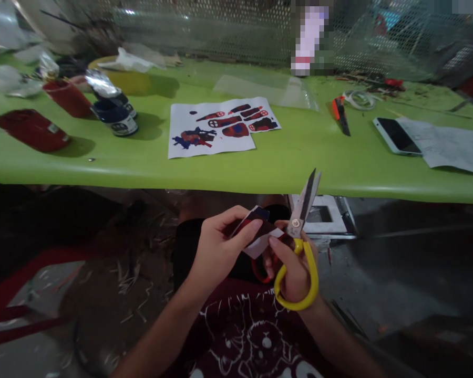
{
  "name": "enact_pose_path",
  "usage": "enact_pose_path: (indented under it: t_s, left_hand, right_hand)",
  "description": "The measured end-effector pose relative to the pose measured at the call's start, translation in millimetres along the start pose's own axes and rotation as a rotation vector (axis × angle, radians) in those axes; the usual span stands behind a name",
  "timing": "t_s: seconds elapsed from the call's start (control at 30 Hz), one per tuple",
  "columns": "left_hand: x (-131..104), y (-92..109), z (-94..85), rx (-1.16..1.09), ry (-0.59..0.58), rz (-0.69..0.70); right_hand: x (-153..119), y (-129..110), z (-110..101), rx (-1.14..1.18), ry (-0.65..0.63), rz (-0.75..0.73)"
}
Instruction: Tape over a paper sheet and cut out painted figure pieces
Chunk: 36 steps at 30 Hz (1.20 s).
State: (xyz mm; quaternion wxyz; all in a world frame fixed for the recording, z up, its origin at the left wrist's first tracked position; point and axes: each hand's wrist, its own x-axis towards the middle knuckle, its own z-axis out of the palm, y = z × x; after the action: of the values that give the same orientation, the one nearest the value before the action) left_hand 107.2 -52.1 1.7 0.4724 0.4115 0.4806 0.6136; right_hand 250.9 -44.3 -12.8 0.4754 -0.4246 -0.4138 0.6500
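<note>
My left hand (224,239) pinches a small piece of paper (256,245) painted dark red and blue, with a white edge showing. It is held over my lap, just in front of the table edge. A pair of scissors (295,226) hangs on my right hand (295,268), one yellow handle looped round the hand and the blades pointing up and away, slightly apart. My right thumb touches the paper's right edge, with fingers partly hidden behind it. On the table ahead lies a white sheet (216,146) with several painted red, black and blue shapes.
Left on the green table (142,170) are an open dark blue jar (120,123), red containers (31,131) and a yellow bowl (130,81). Right are an orange utility knife (341,116), a phone (396,136) and a drawn-on sheet (457,144). Paper scraps litter the floor.
</note>
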Motion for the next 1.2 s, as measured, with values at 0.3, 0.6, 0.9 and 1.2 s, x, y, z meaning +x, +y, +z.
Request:
enact_pose_path:
  t_s: [0.3,0.6,0.9,1.2]
  left_hand:
    - [4,14,-12.9,0.163,0.072,-0.067]
    - [17,25,-13.9,0.124,0.006,-0.115]
    - [56,25,-28.4,0.054,0.016,-0.071]
    - [72,32,-9.9,-0.14,0.178,0.04]
  right_hand:
    - [5,7,-42,-0.245,-0.125,-0.129]
    - [18,-9,-64,-0.313,-0.2,-0.189]
    - [68,-57,-74,-0.44,-0.191,-0.27]
    - [68,-40,-51,-0.396,-0.311,-0.297]
